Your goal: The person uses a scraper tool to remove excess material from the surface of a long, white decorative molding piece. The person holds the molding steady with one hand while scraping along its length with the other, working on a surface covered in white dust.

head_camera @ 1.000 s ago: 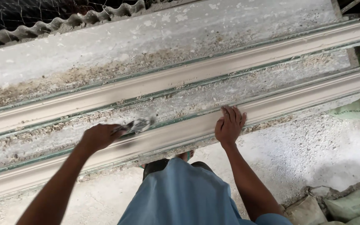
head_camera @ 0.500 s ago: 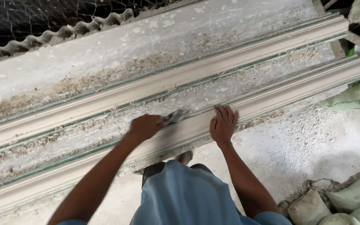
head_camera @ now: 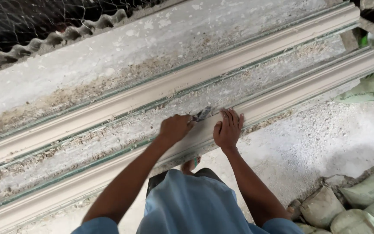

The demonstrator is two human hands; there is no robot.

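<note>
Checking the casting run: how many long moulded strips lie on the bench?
2: far moulded strip beyond the rubble channel; near moulded strip under the right hand, left hand scraping beside it. Ends run out of view.

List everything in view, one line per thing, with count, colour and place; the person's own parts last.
moulding strips: two, cream, long and parallel across the bench
bench top: one, grey-white, crusted with crumbs
scraper: one, grey, at the near strip
wire mesh: one, dark, top left
sacks: several, pale green, bottom right
floor: one, whitish, dusty
left hand: one, gripping the scraper
right hand: one, flat on the near strip
</note>
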